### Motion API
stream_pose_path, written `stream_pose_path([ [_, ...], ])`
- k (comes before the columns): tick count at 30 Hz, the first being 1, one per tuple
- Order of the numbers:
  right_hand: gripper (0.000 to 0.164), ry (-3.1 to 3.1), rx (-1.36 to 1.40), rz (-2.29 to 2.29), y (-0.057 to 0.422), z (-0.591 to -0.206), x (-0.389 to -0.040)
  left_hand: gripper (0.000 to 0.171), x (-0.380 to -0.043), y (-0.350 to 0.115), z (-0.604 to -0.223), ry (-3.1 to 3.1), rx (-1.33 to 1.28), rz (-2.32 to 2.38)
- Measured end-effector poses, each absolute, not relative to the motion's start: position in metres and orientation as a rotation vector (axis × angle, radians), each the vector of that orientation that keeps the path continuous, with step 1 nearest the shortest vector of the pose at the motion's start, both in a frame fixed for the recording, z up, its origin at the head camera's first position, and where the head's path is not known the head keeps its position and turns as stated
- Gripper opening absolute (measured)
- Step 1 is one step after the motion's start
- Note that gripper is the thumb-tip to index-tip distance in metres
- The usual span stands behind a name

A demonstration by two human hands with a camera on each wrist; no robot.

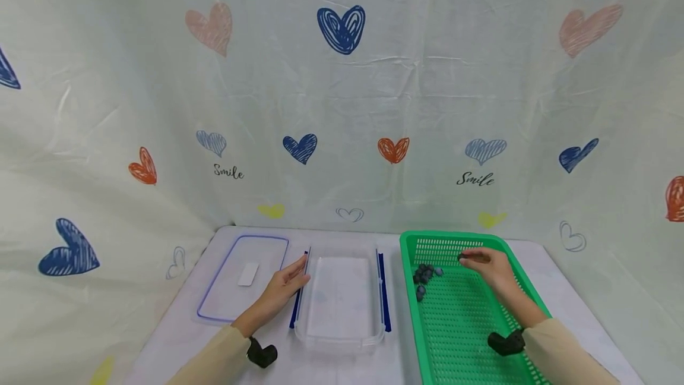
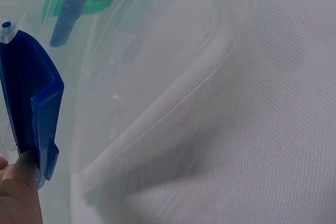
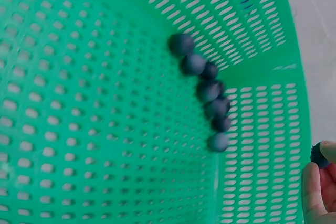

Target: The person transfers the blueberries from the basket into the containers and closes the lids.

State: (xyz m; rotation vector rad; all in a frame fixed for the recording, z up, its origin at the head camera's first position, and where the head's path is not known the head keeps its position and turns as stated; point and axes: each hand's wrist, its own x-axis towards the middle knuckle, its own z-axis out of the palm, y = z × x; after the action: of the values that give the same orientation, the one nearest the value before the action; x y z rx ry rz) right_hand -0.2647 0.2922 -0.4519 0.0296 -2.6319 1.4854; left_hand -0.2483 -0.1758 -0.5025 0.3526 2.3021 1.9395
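Blueberry (image 3: 316, 156) is above green basket (image 1: 459, 325), pinched by right hand (image 1: 491, 269). Gentle pinch seems best, as fruit may bruise; carrying sideways should clear basket rim.

Left hand (image 1: 283, 284) touches container's (image 1: 342, 290) blue clip (image 2: 47, 108); cannot tell if gripping. Other berries (image 1: 426, 273) near basket wall.

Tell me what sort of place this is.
Probably a staged tabletop workspace: a heart-printed sheet hangs behind a white-covered table, which holds a clear container and a green basket with what look like blueberries.
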Motion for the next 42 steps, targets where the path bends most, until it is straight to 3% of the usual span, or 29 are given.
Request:
stream_pose_path([
  [12, 0.045, -2.638, 0.113, 1.570, 0.279, -0.434, -0.260, 0.061, -0.250, -0.177, -0.505, 2.255, 0.437, 1.954],
  [42, 0.042, -2.651, 0.340, 1.797, 0.226, -0.402, -0.264, 0.058, -0.248, -0.176, -0.504, 2.348, 0.379, 1.904],
])
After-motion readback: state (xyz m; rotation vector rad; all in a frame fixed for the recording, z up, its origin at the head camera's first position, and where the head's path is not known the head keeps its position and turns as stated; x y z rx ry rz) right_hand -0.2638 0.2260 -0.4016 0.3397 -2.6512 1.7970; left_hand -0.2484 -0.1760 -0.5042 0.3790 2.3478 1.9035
